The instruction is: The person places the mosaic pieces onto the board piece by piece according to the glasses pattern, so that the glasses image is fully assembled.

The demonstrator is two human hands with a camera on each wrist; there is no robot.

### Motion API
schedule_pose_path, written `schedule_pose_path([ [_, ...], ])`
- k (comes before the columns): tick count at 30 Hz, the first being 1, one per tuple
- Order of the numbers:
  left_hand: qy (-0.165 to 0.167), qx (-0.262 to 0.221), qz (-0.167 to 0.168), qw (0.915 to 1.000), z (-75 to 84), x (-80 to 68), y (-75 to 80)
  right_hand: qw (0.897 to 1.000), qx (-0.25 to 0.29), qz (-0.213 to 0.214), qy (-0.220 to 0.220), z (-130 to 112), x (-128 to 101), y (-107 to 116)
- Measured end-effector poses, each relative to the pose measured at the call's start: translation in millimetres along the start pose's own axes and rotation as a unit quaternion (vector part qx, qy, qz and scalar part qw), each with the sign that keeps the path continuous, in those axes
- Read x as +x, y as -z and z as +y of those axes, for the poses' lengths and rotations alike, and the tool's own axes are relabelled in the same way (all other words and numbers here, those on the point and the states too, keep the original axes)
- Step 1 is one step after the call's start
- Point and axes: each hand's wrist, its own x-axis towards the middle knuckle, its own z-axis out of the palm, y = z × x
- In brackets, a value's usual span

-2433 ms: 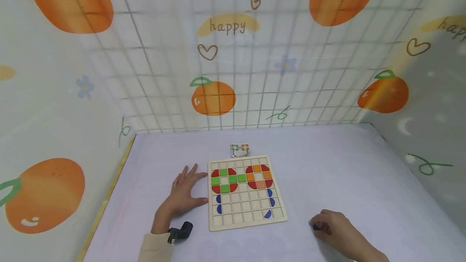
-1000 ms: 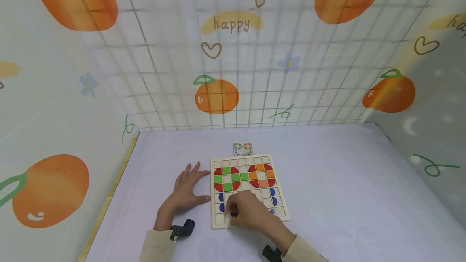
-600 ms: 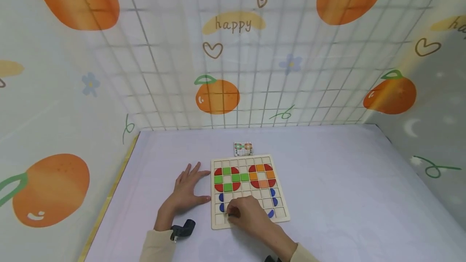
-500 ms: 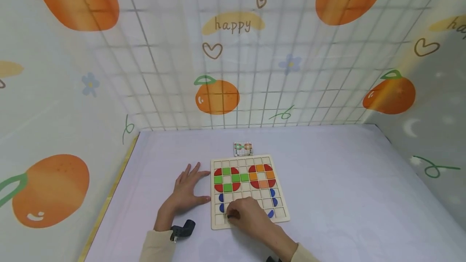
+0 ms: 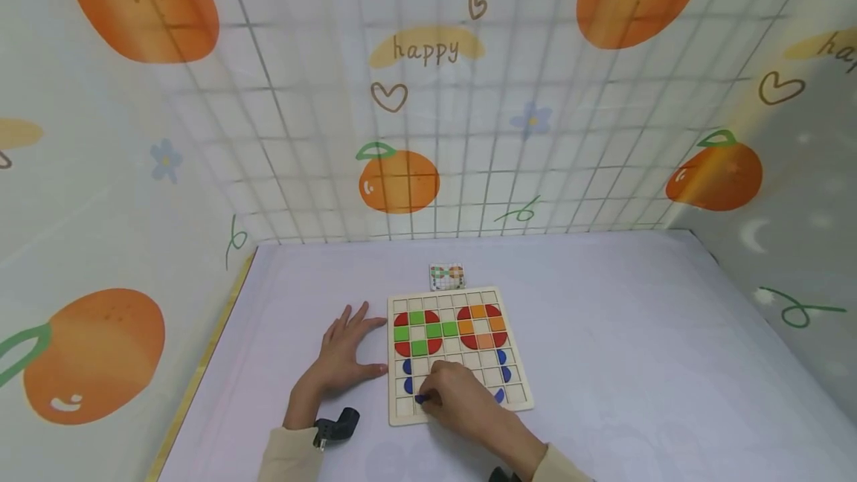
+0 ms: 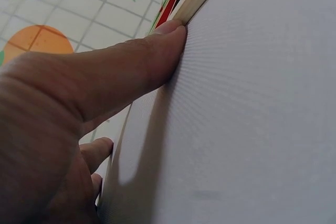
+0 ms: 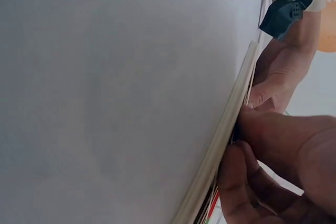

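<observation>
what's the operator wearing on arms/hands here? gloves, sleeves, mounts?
No gloves: the left hand and right hand are bare. Both arms wear cream long sleeves, left cuff and right cuff. A small black angled camera mount sits at the left wrist; another black mount peeks out at the right wrist. No cables or markings visible.

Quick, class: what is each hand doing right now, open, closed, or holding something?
Left hand: open, flat on the table, thumb touching the wooden puzzle board.
Right hand: fingers curled, pinching a blue piece on the board's near row.
</observation>
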Motion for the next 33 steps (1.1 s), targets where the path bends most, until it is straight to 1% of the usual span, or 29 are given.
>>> schedule_pose_path([
  [3,0.000,-0.004,0.003,1.0000,0.0,-0.4,-0.7,1.000,0.018,-0.003,-0.023,0.9,1.9,-0.6],
  [5,0.003,-0.004,0.003,1.0000,0.1,-0.5,-0.7,0.999,0.027,-0.006,-0.029,1.9,3.0,-1.0],
  [10,0.007,-0.005,-0.003,1.0000,1.1,-0.7,0.4,0.998,0.050,-0.018,-0.034,3.1,4.0,-1.0],
  [13,0.003,-0.005,-0.004,1.0000,1.1,-0.5,0.9,0.997,0.061,-0.018,-0.035,3.1,4.2,-0.5],
  [20,-0.002,-0.008,-0.001,1.0000,-1.0,0.8,-0.2,0.997,0.069,-0.021,-0.040,3.2,6.3,0.6],
  [22,0.001,-0.008,-0.003,1.0000,-0.9,1.1,-0.1,0.996,0.071,-0.023,-0.040,3.6,7.0,0.4],
  [27,0.007,-0.011,-0.009,0.9999,1.0,0.4,1.2,0.997,0.071,-0.024,-0.036,3.8,7.2,0.2],
  [33,0.005,-0.013,-0.008,0.9999,3.8,-1.5,3.1,0.997,0.067,-0.023,-0.035,1.7,6.0,1.5],
])
